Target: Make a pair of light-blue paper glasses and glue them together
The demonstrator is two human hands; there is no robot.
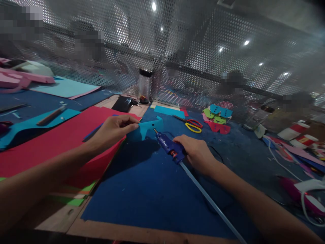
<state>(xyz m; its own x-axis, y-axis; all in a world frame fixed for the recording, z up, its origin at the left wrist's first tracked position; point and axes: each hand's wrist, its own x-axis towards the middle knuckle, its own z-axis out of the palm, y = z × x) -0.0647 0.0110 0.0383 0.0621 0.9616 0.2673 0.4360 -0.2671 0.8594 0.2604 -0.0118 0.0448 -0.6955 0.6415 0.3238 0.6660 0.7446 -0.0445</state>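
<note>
Nearest to the camera: two bare arms [45,178], reaching in over the wooden edge [127,231] of the worktop. Holding a blue glue gun [169,144] in the right grip [199,154], with fingers wrapped around the handle. Out of the back of the gun, a long, cloudy glue stick [205,194], slanting down to the bottom of the view.

Pinching a small, bent, light blue paper piece [146,128] in the left grip [118,128], thumb and finger close together on one end. Held up over the dark blue cover [149,196], near the middle. Pointing the gun at that paper, close to a small dark spot. Too hard to tell if touching.

Under the left arm, big red paper [56,135], with green paper [69,201] poking out below. Farther left, a brown tool [50,115] on a curvy blue sheet [26,127].

Past the hands, a black wallet-like thing [122,103] and a clear jar [144,84] with a dark lid. To the right of those, scissors [187,120] with one red and one yellow handle, near paper masks [222,128] in blue, green and red. Far right, a pink tool [311,201] with a white cord [281,165] beside it. At the back, a gray wall [162,44] full of little holes.
</note>
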